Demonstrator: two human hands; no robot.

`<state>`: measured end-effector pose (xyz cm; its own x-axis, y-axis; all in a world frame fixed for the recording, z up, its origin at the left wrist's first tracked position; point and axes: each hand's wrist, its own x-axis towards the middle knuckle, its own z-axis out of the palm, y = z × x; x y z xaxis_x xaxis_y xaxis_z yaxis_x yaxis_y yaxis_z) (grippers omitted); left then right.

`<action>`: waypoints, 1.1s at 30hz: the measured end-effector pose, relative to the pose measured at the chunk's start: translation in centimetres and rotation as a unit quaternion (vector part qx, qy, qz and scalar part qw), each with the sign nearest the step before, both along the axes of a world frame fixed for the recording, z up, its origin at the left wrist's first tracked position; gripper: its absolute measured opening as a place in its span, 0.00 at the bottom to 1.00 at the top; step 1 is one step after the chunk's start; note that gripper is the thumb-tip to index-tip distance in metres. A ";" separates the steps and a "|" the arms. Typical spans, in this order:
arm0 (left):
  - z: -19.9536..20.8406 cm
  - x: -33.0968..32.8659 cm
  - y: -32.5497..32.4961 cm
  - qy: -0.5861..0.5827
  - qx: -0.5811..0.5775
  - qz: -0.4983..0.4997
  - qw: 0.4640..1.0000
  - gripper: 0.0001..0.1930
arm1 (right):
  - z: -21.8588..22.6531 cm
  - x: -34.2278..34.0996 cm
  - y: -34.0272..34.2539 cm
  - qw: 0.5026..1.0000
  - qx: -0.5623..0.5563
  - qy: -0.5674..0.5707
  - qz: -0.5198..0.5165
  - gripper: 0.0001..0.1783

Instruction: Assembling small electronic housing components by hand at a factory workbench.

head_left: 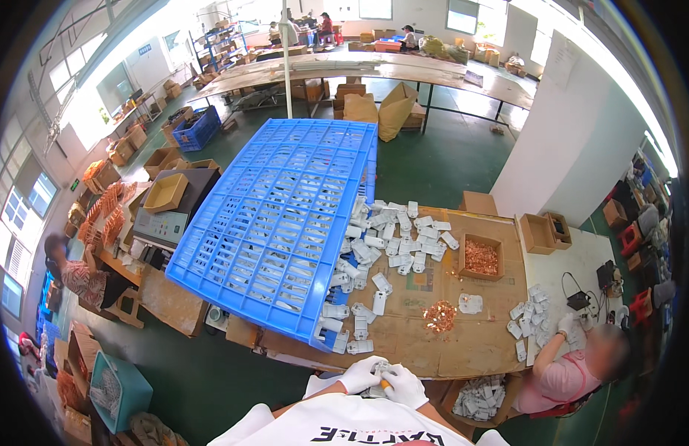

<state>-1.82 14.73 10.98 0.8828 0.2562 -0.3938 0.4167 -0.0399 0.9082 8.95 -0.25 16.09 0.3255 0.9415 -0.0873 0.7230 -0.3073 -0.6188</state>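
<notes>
Close to my body, at the table's near edge, my two white-gloved hands meet. My left hand (362,375) is closed on a small white-grey plastic housing (382,369). My right hand (406,388) presses against the same housing from the other side, its fingers curled in. A small orange-yellow spot shows at the right fingers; I cannot tell what it is. Ahead lies a pile of similar white plastic housings (398,236). To their right, a small heap of copper-coloured metal pieces (439,317) lies on the cardboard-covered table (404,334).
A large blue plastic crate (266,223) full of white parts tilts toward the table. A cardboard box (481,256) holds more copper pieces. At right, a co-worker (574,368) in pink handles parts beside another pile. Under the table's edge stands a box of white housings (480,398).
</notes>
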 end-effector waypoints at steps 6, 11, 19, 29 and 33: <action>1.4 0.0 0.2 -0.002 -0.022 -0.004 1.000 0.24 | -0.7 -0.2 -0.1 1.000 0.013 -0.003 0.002 0.13; 0.2 -0.8 1.0 0.009 0.073 -0.002 0.997 0.22 | -2.1 -1.0 0.8 0.998 0.056 -0.022 0.030 0.13; 2.1 0.0 0.8 -0.001 -0.044 -0.004 0.999 0.21 | -2.8 -1.8 0.6 0.999 0.023 -0.017 -0.030 0.10; 1.3 -0.4 1.0 0.024 -0.048 -0.029 0.998 0.23 | -3.2 -3.4 -0.2 0.997 0.044 0.027 -0.064 0.10; 1.2 -0.7 0.8 0.023 -0.059 -0.043 0.997 0.23 | -3.7 -4.3 -0.6 0.996 0.048 0.022 -0.068 0.10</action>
